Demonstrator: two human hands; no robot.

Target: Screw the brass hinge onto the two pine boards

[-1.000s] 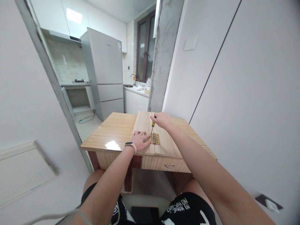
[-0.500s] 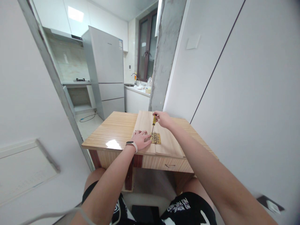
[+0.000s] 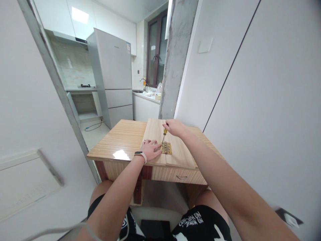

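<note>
Two pale wooden boards (image 3: pixel 178 152) lie side by side on the desk, and a brass hinge (image 3: pixel 168 148) spans the seam between them. My right hand (image 3: pixel 174 127) is closed around the handle of a yellow and black screwdriver (image 3: pixel 165 131). Its shaft points down, slightly tilted, with the tip at the hinge's left leaf. Any screw under the tip is too small to make out. My left hand (image 3: pixel 151 149) lies flat with fingers spread on the left board, its fingertips beside the hinge's left edge. A band with a dark face is on the left wrist.
The striped wooden desk (image 3: pixel 115 140) has a drawer (image 3: pixel 173 175) at its front, above my legs. A white wall (image 3: pixel 250 100) rises close on the right. Beyond the desk stand a grey refrigerator (image 3: pixel 116 67) and a sink counter (image 3: pixel 146 105).
My right hand has turned slightly around the screwdriver handle and now covers more of it. The left hand keeps its place on the board.
</note>
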